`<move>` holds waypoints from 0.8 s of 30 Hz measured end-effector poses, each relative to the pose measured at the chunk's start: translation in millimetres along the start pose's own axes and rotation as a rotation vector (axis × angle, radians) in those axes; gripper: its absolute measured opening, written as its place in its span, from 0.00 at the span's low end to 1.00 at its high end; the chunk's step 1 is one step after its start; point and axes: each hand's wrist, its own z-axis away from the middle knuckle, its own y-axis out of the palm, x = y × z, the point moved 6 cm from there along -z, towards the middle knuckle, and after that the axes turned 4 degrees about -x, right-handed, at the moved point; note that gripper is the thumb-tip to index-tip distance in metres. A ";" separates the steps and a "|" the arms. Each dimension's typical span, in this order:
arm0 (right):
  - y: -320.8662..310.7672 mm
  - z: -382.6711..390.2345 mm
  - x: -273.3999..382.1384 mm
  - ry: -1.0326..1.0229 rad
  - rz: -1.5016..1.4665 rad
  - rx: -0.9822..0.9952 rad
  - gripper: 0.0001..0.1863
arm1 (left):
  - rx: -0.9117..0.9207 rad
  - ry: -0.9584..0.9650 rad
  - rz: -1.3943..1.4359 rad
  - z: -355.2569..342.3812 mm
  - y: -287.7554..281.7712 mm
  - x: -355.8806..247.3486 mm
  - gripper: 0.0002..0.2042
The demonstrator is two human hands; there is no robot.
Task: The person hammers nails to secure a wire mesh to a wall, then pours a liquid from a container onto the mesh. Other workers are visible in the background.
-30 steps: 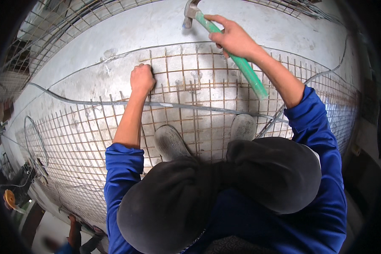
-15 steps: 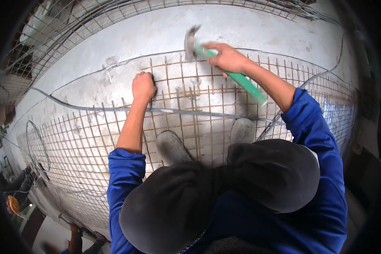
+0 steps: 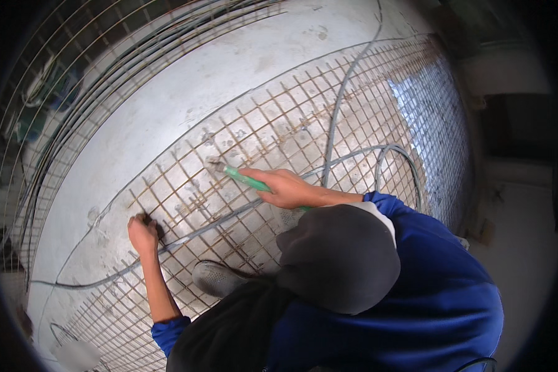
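My right hand [image 3: 285, 188] grips the green handle of a claw hammer [image 3: 247, 178]. The hammer's metal head is low over the rusty wire mesh [image 3: 283, 111], and I cannot tell whether it touches a bar. At the mesh's left end my left hand [image 3: 144, 235] is down with its fingers curled in; the hand itself hides what they close on, if anything. Under both arms runs a grey cable [image 3: 229, 217], lying across the mesh. My grey shoe [image 3: 216, 278] stands on the mesh between my arms.
Pale concrete floor [image 3: 152, 118] stretches beyond the mesh edge. Long dark rods or cables [image 3: 99, 87] lie along the far left beside more mesh. Looped grey cable [image 3: 397, 149] crosses the mesh on the right, near a shiny bluish patch [image 3: 425, 115] under the bars.
My view has swung toward the right. The hammer, raised and blurred before, is now lower, near the mesh. My left hand stays closed at the mesh's end.
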 end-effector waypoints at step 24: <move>-80.9 72.7 -100.2 0.315 -0.192 -0.533 0.34 | 0.105 0.184 -0.069 9.1 7.3 3.9 0.17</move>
